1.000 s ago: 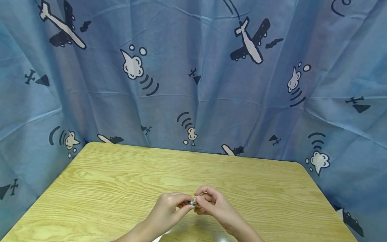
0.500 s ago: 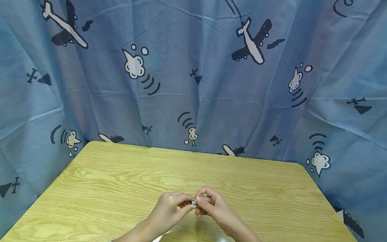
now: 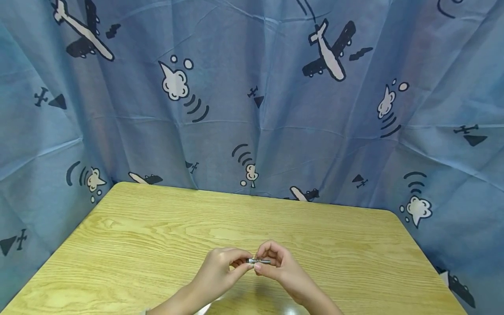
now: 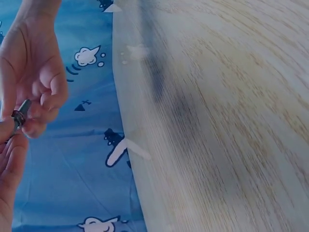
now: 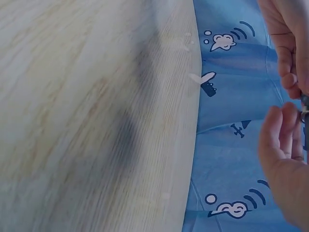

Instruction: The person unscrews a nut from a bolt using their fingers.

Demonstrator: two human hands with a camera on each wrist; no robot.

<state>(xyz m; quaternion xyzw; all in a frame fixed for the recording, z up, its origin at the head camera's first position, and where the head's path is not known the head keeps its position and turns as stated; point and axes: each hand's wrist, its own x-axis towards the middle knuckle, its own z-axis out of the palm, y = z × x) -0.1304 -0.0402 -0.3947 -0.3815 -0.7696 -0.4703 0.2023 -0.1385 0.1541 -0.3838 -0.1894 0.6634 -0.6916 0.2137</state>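
Observation:
A small metal bolt (image 3: 264, 261) lies level between the two hands, above the table. My left hand (image 3: 220, 271) pinches its left end between thumb and forefinger. My right hand (image 3: 281, 267) is around the other end, its thumb and forefinger parted on either side of the shaft. In the left wrist view the bolt (image 4: 21, 112) shows a grey tapered end and a ring-like collar; the left fingers hide the rest. The right wrist view catches only part of the bolt (image 5: 305, 116) at the frame's edge, beside the loosely bent right fingers (image 5: 273, 128).
Below the hands is a wood-grain table (image 3: 157, 223). A blue curtain (image 3: 220, 87) printed with planes hangs along its back and sides. Part of a white thing (image 3: 203, 309) shows at the bottom edge, under the left forearm; its kind cannot be told.
My right thumb and forefinger have spread apart from their closed hold, and more of the bolt's shaft shows. The left hand keeps its pinch almost in place.

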